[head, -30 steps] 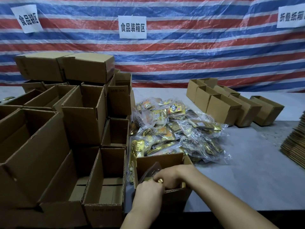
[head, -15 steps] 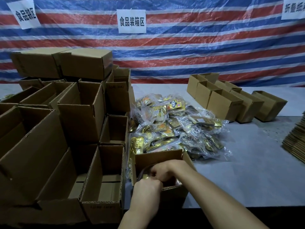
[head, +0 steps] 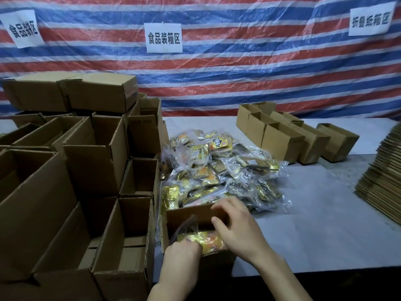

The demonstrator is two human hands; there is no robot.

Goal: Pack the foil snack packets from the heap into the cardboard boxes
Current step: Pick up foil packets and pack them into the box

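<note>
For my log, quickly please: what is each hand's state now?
Left hand: fingers curled on a foil packet in the box.
Right hand: open, holding nothing.

Dim, soft-focus, wide-angle edge distortion

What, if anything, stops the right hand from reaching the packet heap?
Probably nothing, so yes: the right hand is open above the box, and the heap lies just behind it, uncovered.
</note>
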